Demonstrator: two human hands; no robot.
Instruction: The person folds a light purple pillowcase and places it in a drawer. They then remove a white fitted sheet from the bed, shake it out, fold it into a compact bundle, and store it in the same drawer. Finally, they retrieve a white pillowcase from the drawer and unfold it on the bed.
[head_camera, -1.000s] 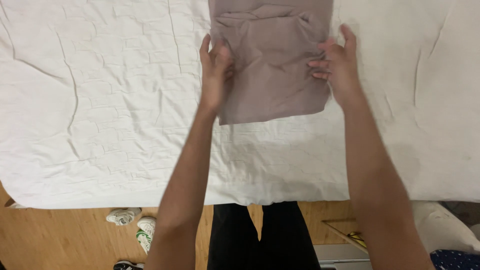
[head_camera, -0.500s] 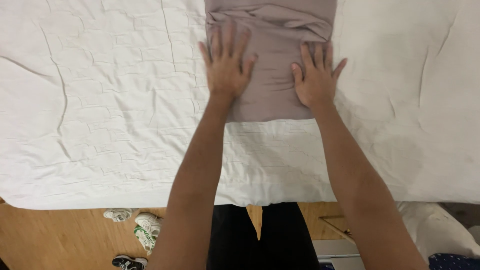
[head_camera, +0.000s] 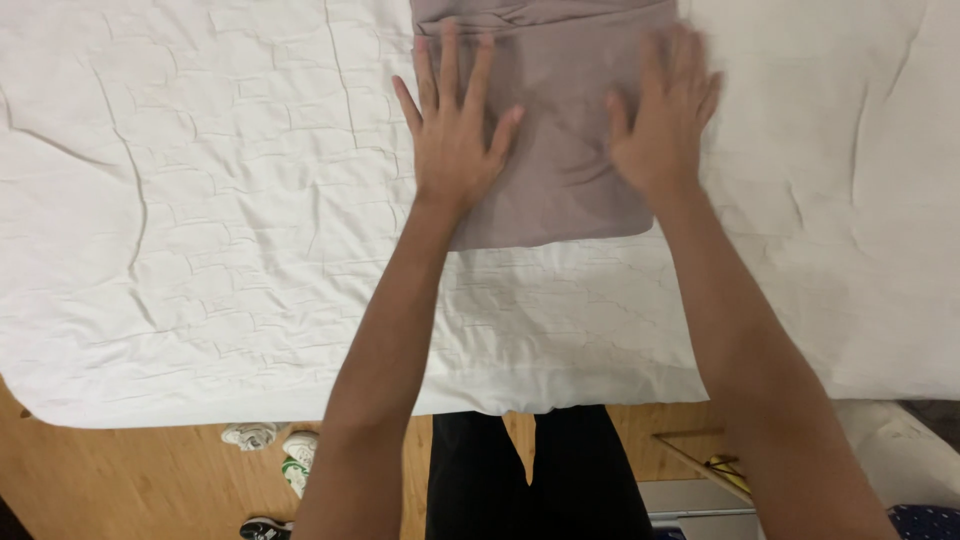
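My fingers (head_camera: 450, 75) on the left hand (head_camera: 452, 140) are spread wide and lie flat, gripping nothing; they press palm-down on the left part of the folded taupe cloth (head_camera: 560, 150). My right hand (head_camera: 660, 125) does the same on the cloth's right part, fingers fanned and straight, a little blurred, with its outer fingers at the cloth's right edge. Neither hand has hold of anything; both simply rest flat on the fabric.

The folded cloth lies near the top of my view, at the middle of the far side, on a white bedsheet (head_camera: 200, 250) that is creased all over. The cloth's near edge is straight and sits just below my wrists; its far end runs out of the picture.

Below the sheet's near edge I see my dark trousers (head_camera: 530, 480) and a wooden floor (head_camera: 130, 480). Some shoes (head_camera: 270, 450) lie on that floor to the left of my legs.
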